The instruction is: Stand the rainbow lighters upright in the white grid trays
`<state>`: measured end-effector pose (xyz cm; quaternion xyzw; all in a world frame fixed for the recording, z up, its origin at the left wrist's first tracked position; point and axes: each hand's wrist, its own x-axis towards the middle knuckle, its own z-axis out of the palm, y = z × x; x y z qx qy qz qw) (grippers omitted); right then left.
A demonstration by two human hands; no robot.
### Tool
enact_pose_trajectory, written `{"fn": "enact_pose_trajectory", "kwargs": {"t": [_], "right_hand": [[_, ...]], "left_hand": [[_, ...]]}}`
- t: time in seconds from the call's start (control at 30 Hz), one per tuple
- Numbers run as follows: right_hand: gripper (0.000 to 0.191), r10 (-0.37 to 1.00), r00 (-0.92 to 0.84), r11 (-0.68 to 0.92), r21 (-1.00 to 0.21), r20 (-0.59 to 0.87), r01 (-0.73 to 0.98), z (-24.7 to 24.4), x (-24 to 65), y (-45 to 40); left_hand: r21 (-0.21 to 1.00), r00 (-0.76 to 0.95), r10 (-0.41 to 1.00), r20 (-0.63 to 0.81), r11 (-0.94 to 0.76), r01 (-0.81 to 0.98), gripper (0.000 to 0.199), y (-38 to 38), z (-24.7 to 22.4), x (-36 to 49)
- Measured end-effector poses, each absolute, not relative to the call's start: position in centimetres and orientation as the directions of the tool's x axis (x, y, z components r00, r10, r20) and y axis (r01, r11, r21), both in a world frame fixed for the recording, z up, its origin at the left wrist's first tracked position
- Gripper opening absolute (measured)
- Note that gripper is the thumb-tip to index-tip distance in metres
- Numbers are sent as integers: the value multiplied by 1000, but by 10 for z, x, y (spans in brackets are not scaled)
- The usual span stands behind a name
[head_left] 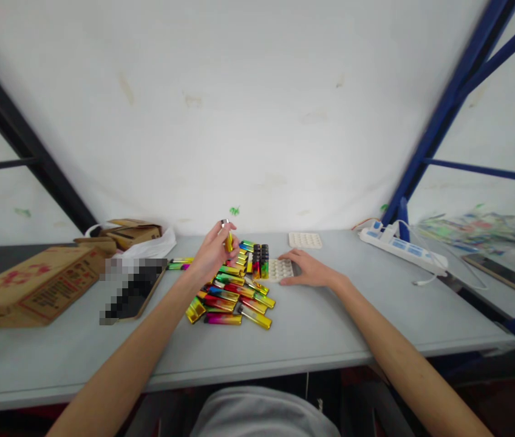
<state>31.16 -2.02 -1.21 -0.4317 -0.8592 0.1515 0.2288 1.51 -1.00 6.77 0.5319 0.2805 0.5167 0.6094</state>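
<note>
Above a pile of shiny multicoloured lighters (223, 303), my left hand (213, 254) holds a yellow lighter (229, 241) upright between its fingers, metal end up. My right hand (305, 268) rests at the right end of a white tray (280, 271) with round cups, thumb at its near edge and fingers at its far edge. Several lighters (260, 261) with black tops stand upright in two rows at the tray's left end. The loose lighters lie on the grey table (312, 340), left of and in front of the tray.
A second white tray (305, 240) lies near the wall. On the left are a cardboard box (43, 285), a smaller open box (132, 233), a white plastic bag (155, 244) and a dark flat device (141, 291). A white power strip (403, 250) lies at right beside a blue frame (439, 121).
</note>
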Motion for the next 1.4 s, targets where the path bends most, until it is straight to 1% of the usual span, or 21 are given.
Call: {"fn": "enact_pose_trajectory", "kwargs": {"t": [0.07,0.17,0.23,0.4,0.47,0.6,0.77,1.07,1.13,1.23,1.33,1.4], "right_hand": [[70,809,-525,584,-462,265,667,-12,312,-20],[69,803,-532,592,-466,269,658,-12,312,-20],[69,802,-532,593,-468,271,655,-13,313,-20],[70,797,-536,601,-460,279,654,-15,313,-18],[71,794,-539,604,-458,280,653,-16,313,-17],[71,795,-537,604,-463,283,649,-15,313,-17],[70,791,-544,608,-446,278,657,-14,313,-18],[70,800,-534,597,-453,274,662,-14,313,-19],[69,798,-534,599,-460,279,655,-14,313,-18],[71,800,-529,597,-464,283,654,-14,312,-19],[77,807,-521,589,-463,280,663,-13,310,-19],[83,814,-512,579,-460,275,674,-13,310,-19]], "left_hand": [[948,366,918,153,-32,-316,35,-15,66,20],[948,438,899,23,119,-295,41,-17,60,26],[943,462,887,-19,170,-287,44,-17,57,29],[947,505,863,8,155,-280,47,-18,55,31],[950,512,859,8,153,-272,45,-17,55,31],[956,470,882,17,123,-265,40,-16,53,32],[964,409,912,41,71,-256,39,-15,51,31],[971,410,910,63,39,-237,42,-17,52,32],[973,393,912,119,-29,-227,38,-18,54,34],[958,306,911,275,-231,-172,33,-15,61,39],[903,258,869,422,-430,-29,34,-9,73,48],[846,297,821,488,-529,73,34,-3,81,56]]}}
